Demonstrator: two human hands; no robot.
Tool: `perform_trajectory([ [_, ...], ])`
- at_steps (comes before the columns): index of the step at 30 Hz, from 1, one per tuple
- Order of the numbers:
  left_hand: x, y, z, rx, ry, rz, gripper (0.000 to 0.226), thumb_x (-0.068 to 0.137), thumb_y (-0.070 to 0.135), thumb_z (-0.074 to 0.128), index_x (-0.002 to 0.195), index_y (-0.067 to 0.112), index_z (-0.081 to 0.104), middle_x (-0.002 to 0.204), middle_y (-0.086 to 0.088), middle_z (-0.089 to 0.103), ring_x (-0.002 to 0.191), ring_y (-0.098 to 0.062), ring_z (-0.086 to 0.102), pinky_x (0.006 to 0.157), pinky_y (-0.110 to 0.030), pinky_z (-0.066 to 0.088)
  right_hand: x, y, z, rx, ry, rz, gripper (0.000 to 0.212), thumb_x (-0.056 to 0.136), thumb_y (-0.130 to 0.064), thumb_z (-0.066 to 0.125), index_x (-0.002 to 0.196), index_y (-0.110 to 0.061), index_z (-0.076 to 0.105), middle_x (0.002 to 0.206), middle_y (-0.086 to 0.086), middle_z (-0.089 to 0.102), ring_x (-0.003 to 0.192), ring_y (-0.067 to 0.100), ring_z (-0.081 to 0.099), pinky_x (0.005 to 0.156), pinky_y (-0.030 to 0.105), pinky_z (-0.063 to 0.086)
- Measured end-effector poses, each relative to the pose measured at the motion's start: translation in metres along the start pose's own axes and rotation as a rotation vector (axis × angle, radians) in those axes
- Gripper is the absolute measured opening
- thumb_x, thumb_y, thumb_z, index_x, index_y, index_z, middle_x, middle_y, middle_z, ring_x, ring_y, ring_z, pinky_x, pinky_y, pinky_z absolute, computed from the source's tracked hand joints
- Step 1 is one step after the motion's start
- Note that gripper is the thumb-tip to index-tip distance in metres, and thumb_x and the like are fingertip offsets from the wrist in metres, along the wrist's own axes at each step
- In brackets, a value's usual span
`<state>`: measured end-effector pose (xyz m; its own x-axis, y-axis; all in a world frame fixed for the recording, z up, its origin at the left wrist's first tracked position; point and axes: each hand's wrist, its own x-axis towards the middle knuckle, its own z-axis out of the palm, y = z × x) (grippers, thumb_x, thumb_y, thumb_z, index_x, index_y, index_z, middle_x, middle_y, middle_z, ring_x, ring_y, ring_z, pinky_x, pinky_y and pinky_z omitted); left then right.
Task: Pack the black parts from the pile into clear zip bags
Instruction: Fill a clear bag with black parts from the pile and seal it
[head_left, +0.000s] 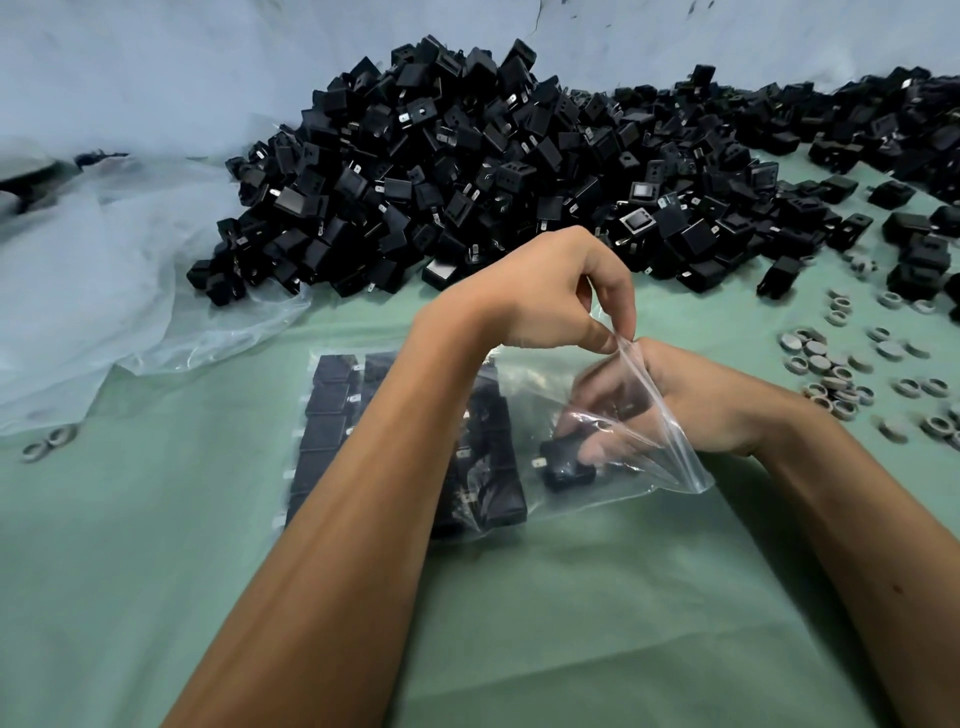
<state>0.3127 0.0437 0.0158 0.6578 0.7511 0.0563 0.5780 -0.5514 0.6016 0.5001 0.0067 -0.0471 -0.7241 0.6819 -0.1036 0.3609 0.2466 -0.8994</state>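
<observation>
Rows: black parts (327, 415) are seen packed in rows at the closed left end of the bag (524, 384) on the tabletop (571, 623).
Left hand (545, 291): the bag's upper lip is pinched and lifted; the mouth is best kept wide.
Right hand (670, 400): reached inside, a part (563, 465) is gripped; it should be seated against the rows.
Pile (467, 171): lies behind, plentiful.
</observation>
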Motion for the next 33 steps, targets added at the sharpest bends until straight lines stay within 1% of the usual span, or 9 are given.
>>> perform_trajectory([
  [4,-0.002,-0.002,-0.002,-0.057,0.005,-0.005,0.017,0.080,0.006,0.082,0.084,0.023,0.079,0.084,0.013,0.068,0.089,-0.038,0.060,0.074,-0.040,0.054,0.002,-0.002,0.003,-0.002,-0.070,-0.018,0.018,0.085,-0.021,0.084,0.102,-0.016,0.082,0.089,0.000,0.080,0.078,0.016,0.075,0.069,0.024,0.057],
  [13,-0.002,-0.002,-0.001,-0.057,-0.001,-0.007,0.018,0.080,0.007,0.082,0.084,0.024,0.079,0.087,0.012,0.067,0.088,-0.035,0.062,0.077,-0.040,0.056,0.003,0.001,0.000,-0.006,-0.104,0.009,0.018,0.085,-0.025,0.084,0.103,-0.022,0.083,0.090,0.004,0.080,0.081,0.024,0.075,0.073,0.031,0.058],
  [18,-0.002,-0.003,0.000,-0.060,-0.013,-0.012,0.020,0.079,0.007,0.083,0.083,0.026,0.078,0.087,0.011,0.067,0.088,-0.036,0.062,0.079,-0.043,0.056,0.004,0.004,0.001,-0.002,-0.089,0.025,0.022,0.080,-0.035,0.086,0.100,-0.026,0.083,0.088,0.002,0.080,0.079,0.021,0.076,0.069,0.026,0.057],
  [21,-0.001,-0.005,0.001,-0.067,-0.019,-0.019,0.020,0.080,0.007,0.082,0.083,0.026,0.078,0.088,0.009,0.069,0.088,-0.037,0.062,0.080,-0.044,0.057,0.005,0.005,0.001,-0.024,-0.083,0.013,0.025,0.079,-0.040,0.086,0.100,-0.025,0.083,0.090,0.005,0.080,0.080,0.025,0.076,0.071,0.033,0.060],
  [23,0.000,-0.007,0.002,-0.075,-0.018,-0.025,0.019,0.080,0.006,0.082,0.084,0.024,0.078,0.088,0.008,0.070,0.087,-0.037,0.062,0.080,-0.044,0.056,0.003,0.006,-0.002,-0.042,-0.087,0.001,0.021,0.082,-0.033,0.086,0.100,-0.024,0.083,0.093,0.005,0.080,0.084,0.026,0.076,0.076,0.037,0.062],
  [26,0.001,-0.014,0.005,-0.094,-0.009,-0.050,0.018,0.080,0.006,0.083,0.083,0.023,0.078,0.087,0.005,0.072,0.076,-0.028,0.059,0.079,-0.043,0.055,-0.007,0.006,-0.017,0.010,-0.073,-0.001,0.017,0.087,-0.015,0.082,0.104,-0.016,0.082,0.095,0.005,0.080,0.083,0.019,0.076,0.074,0.028,0.061],
  [28,0.003,-0.019,0.009,-0.096,-0.013,-0.067,0.020,0.079,0.007,0.083,0.080,0.026,0.077,0.087,0.000,0.074,0.073,-0.017,0.058,0.077,-0.042,0.055,-0.014,0.008,-0.030,0.110,0.120,0.028,0.013,0.087,-0.009,0.078,0.098,-0.013,0.081,0.081,0.006,0.076,0.064,0.013,0.065,0.057,0.021,0.052],
  [30,0.005,-0.023,0.013,-0.086,-0.012,-0.080,0.021,0.078,0.010,0.084,0.077,0.029,0.077,0.089,0.002,0.074,0.071,-0.010,0.057,0.078,-0.038,0.055,-0.010,0.014,-0.040,0.116,0.505,0.078,0.014,0.089,-0.004,0.076,0.090,-0.017,0.081,0.073,0.007,0.073,0.055,0.009,0.055,0.048,0.022,0.044],
  [33,0.008,-0.024,0.020,-0.084,-0.002,-0.086,0.018,0.078,0.010,0.084,0.078,0.027,0.078,0.092,0.001,0.074,0.069,-0.007,0.055,0.075,-0.032,0.054,0.012,0.023,-0.052,-0.219,1.022,0.227,0.013,0.090,-0.011,0.071,0.092,-0.022,0.078,0.084,0.006,0.074,0.068,0.013,0.063,0.063,0.035,0.056],
])
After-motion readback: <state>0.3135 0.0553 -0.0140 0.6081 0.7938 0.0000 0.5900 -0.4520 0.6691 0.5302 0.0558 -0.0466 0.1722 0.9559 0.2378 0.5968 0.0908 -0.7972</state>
